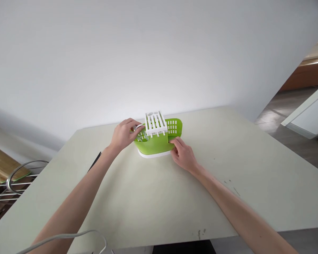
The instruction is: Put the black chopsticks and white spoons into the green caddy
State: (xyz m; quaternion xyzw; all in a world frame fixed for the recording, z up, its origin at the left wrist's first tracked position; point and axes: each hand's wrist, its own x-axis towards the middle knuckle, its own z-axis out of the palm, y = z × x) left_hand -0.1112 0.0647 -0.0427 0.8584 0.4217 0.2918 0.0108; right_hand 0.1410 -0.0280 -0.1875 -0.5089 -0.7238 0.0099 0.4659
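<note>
A green plastic caddy [157,145] with perforated back walls stands upright on a white base [154,155] at the table's far side. Across its middle sits a white slotted rack [155,123]. My left hand [124,134] pinches a slim pale utensil with a rounded white end [140,126]; its lower part reaches into the left compartment, and its kind is unclear. At the right compartment, my right hand [183,153] is closed on the front rim of the caddy, thumb and fingers on either side of it.
The pale table [148,201] backs against a white wall [153,56]. Partly behind my left forearm lies a dark thin object [94,161]. A white cable [69,235] crosses at lower left. A metal wire rack [14,183] with boards stands left of the table.
</note>
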